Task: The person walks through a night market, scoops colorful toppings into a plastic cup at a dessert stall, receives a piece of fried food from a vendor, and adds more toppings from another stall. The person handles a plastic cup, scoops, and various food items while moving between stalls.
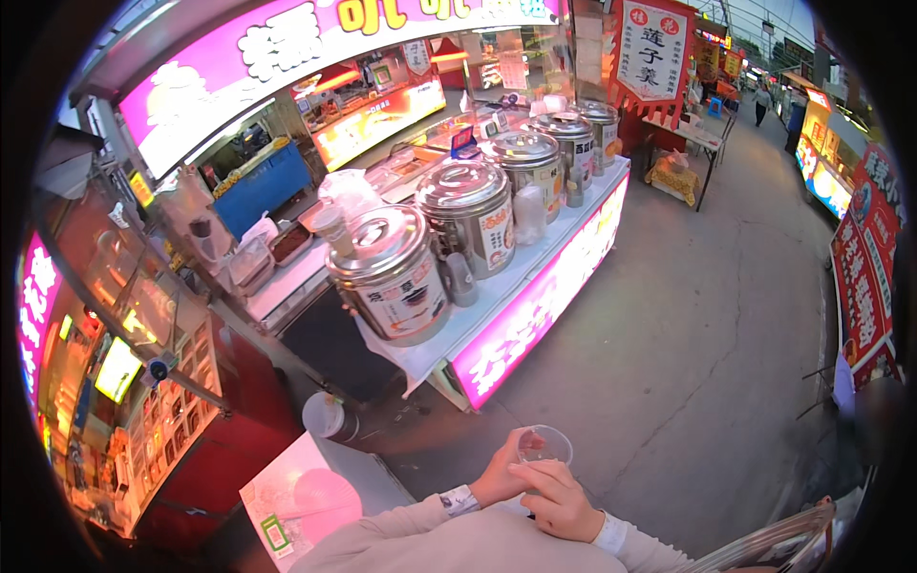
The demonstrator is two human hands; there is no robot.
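Observation:
Near the bottom centre, my left hand is closed around the left side of a clear plastic cup. Through its open mouth I see something small and reddish inside. My right hand bends in from the right, its fingers pressed together against the near side of the cup, overlapping the left fingertips. Both hands grip the cup in front of my body, above the pavement. My fingers hide most of the cup's lower part.
Lidded steel drums line a lit stall counter ahead, with a stacked cup on the nearest lid. A white bucket stands by a pale box. Red signboards edge the walkway; a person is far off.

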